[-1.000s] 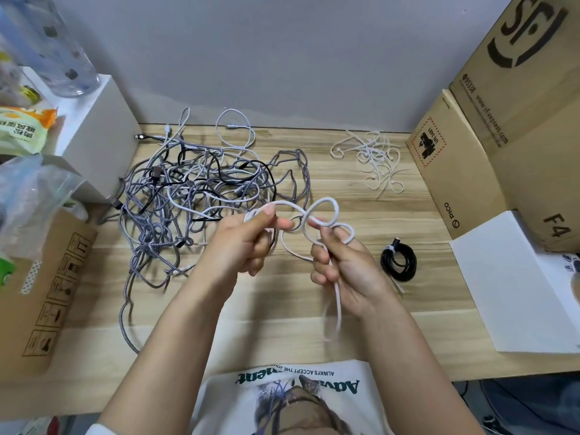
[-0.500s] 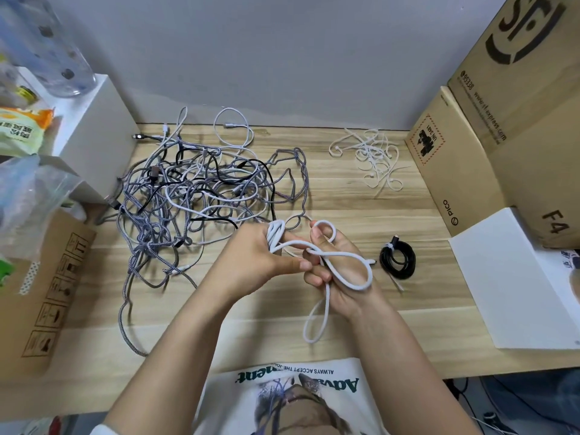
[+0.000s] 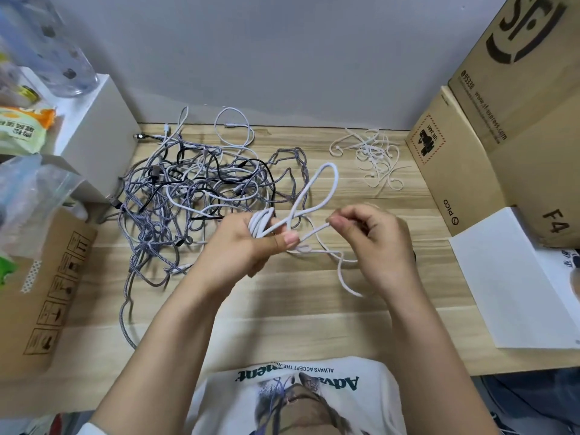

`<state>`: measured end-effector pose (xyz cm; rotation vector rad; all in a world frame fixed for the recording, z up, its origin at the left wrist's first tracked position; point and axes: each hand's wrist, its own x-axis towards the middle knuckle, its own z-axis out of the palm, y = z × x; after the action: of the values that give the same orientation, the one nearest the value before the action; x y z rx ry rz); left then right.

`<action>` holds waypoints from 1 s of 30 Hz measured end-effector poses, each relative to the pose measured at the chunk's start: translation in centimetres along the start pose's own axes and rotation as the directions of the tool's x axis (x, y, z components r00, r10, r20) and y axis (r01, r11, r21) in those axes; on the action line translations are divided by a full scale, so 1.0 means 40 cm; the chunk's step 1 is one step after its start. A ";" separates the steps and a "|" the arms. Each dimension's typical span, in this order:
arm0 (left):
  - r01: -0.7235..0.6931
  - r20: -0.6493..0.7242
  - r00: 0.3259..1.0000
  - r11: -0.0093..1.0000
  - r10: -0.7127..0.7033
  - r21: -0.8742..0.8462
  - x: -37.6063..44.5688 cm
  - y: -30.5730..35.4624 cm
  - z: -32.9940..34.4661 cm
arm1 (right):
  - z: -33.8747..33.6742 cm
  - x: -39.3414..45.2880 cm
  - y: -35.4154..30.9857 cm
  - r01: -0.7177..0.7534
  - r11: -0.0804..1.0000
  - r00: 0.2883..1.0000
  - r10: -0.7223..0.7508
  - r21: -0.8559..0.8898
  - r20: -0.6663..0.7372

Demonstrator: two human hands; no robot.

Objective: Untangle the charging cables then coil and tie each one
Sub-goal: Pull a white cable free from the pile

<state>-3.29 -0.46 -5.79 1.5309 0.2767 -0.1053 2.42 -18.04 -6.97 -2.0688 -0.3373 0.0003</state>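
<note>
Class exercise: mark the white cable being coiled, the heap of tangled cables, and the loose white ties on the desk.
white cable [image 3: 326, 171]: head view, top of its raised loop.
tangled cables [image 3: 188, 189]: head view, middle of the heap.
white ties [image 3: 373, 155]: head view, centre of the pile.

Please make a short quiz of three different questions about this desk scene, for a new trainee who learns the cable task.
1. True or false: the left hand holds several turns of the white cable bunched together.
2. What does the right hand do? A) rests flat on the desk B) pinches a strand of the white cable C) lifts the cardboard box
3. Fill in: the pile of white ties lies on the desk to the ___ of the tangled cables, as the person sees it.

Key: 1 true; 2 B; 3 right.
</note>
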 end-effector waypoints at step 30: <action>-0.112 -0.216 0.976 0.927 0.034 -0.357 0.014 0.005 0.050 | 0.111 -0.067 -0.070 0.058 0.996 0.993 -0.064 0.064 0.095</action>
<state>-2.49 -2.39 -5.71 1.1759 0.3810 0.1602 -1.43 -13.61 -7.18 -2.0016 -0.4544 0.0735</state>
